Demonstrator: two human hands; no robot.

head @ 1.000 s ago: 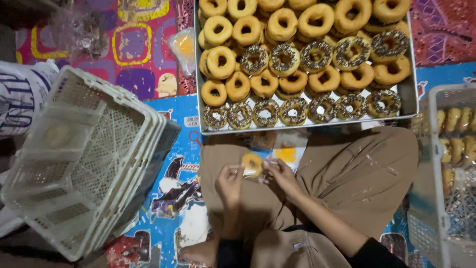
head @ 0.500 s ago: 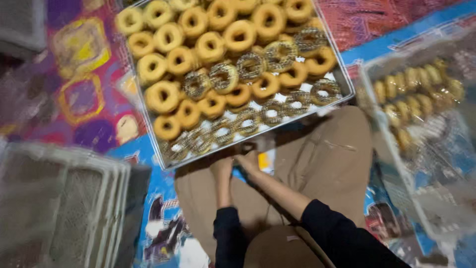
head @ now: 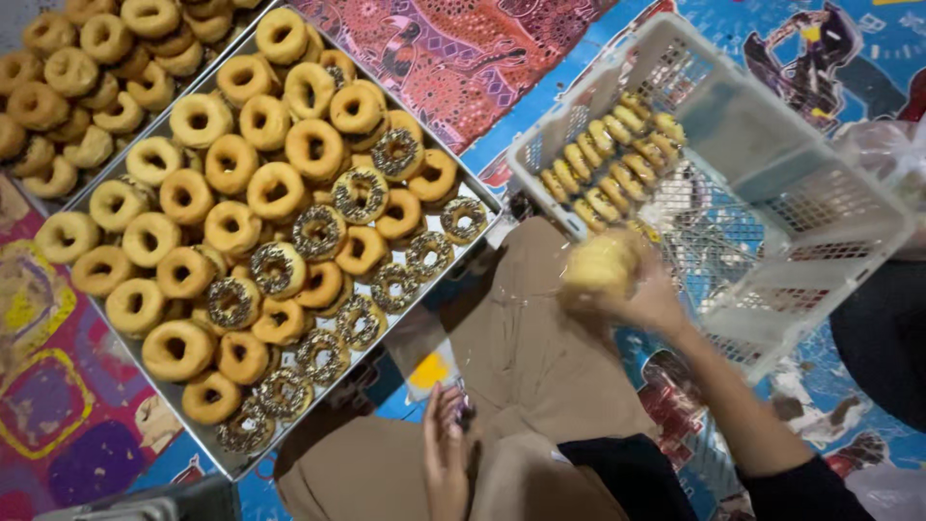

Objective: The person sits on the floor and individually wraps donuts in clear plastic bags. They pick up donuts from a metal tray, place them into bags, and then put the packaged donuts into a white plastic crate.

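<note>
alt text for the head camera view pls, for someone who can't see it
Seen from above, a seated person's right hand holds a wrapped doughnut beside a white plastic crate with a row of packed doughnuts inside. The left hand rests on the lap near a small clear packet. A metal tray of plain and sprinkled ring doughnuts sits to the left.

Patterned mat (head: 463, 58) w/ donut tray (head: 222, 453), crate (head: 810, 241)

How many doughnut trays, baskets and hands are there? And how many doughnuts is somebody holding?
Doughnut trays: 2
White basket: 1
Hands: 2, left hand and right hand
Wrapped doughnut held in the right hand: 1
Total: 6
</note>
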